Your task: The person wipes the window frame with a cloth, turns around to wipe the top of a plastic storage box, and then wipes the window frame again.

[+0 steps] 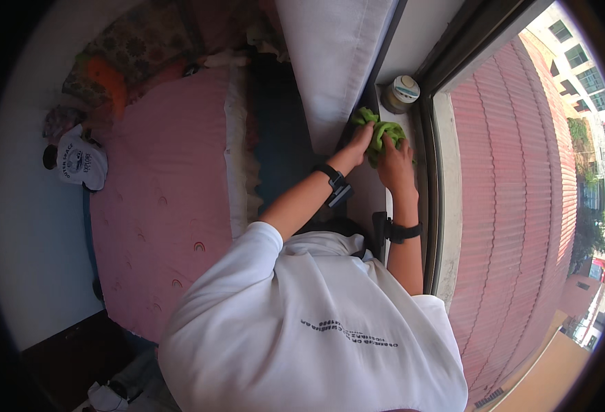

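A crumpled green cloth is bunched in both hands over the white window sill. My left hand grips the cloth's left part near the sill's inner edge. My right hand has its fingers curled on the larger bunch, close to the window frame. Just beyond the cloth, a round lidded jar stands on the sill. Each wrist wears a black strap with a small device. Parts of the cloth are hidden beneath the fingers.
A white curtain hangs left of the sill. The window frame runs along the right, with a red corrugated roof outside. Further left is a bed with a pink sheet, holding an orange plush toy and a white printed garment.
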Demonstrator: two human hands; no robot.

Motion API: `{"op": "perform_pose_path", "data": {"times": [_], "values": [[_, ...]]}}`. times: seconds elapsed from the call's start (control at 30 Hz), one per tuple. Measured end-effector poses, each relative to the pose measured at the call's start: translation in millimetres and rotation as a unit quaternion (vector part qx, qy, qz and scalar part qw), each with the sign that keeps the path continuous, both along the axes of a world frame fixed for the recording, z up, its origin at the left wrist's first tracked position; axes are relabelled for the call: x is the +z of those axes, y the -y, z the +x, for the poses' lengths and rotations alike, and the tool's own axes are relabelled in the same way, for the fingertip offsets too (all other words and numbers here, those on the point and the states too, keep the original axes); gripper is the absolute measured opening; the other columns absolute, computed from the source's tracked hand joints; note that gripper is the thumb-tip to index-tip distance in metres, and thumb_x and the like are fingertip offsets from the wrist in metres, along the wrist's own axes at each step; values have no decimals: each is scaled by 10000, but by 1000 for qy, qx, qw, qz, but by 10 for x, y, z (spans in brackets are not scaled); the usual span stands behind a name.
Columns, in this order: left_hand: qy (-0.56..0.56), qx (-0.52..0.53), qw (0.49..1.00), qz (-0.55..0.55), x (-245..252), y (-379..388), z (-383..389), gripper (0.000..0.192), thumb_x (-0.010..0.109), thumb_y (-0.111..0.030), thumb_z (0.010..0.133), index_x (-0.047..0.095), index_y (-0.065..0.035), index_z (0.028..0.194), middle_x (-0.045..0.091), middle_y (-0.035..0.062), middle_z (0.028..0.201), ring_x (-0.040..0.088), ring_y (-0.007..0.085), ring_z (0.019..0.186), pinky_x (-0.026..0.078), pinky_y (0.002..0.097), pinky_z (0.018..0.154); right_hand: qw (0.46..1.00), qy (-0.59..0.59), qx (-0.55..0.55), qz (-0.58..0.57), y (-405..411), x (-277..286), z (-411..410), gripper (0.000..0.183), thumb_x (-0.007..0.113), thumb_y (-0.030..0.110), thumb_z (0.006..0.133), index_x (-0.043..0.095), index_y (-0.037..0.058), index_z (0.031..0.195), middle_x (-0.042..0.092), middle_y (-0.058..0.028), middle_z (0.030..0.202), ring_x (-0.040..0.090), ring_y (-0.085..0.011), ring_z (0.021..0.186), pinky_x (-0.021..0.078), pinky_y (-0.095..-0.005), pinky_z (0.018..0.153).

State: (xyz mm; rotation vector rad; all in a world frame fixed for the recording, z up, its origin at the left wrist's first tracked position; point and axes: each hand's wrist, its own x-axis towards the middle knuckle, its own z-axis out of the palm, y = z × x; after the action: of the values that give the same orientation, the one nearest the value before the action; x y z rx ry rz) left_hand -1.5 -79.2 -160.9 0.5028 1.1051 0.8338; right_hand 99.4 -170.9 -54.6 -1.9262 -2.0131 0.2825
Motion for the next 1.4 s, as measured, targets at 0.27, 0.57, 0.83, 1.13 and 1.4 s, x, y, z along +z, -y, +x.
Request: {"op": "perform_pose_path", "data": {"times": [0.27,0.57,0.83,1.13,1.4], "values": [[161,-296,924,-180,363,693,-350,811,266,-758,950,350,-194,1527,398,87,1538,425,301,1378,340,587,1108,998,-3,-19,-52,480,401,10,494,693,102,810,564,75,1287,524,-240,1152,543,-467,1034,460,-515,911],[231,-284,925,-104,1005,-122,-571,541,495,-453,962,497,-109,1380,567,91,1369,567,275,1239,428,589,1023,988,-36,-130,76,-351,474,-132,372,627,6,795,616,16,1167,554,-216,1038,578,-421,981,489,-490,849],[142,-465,868,-98,756,-304,-631,518,529,-389,977,472,-74,1385,583,139,1338,586,311,1213,475,554,1006,982,57,-177,-38,-273,214,-116,299,625,90,833,618,43,1128,556,-206,1040,604,-412,945,527,-502,768],[66,-569,817,-75,998,-370,-698,572,512,-470,1003,433,-97,1429,509,153,1387,580,341,1189,491,553,996,973,24,-220,71,-487,323,-188,456,593,23,813,587,63,1267,541,-208,1093,575,-417,1033,503,-503,840],[37,-605,794,-44,547,-232,-749,392,507,-179,969,487,-66,1343,594,107,1256,614,227,1156,558,463,939,913,8,-357,-197,140,550,-843,308,589,84,849,612,51,1154,575,-197,999,648,-417,893,533,-513,770]]}}
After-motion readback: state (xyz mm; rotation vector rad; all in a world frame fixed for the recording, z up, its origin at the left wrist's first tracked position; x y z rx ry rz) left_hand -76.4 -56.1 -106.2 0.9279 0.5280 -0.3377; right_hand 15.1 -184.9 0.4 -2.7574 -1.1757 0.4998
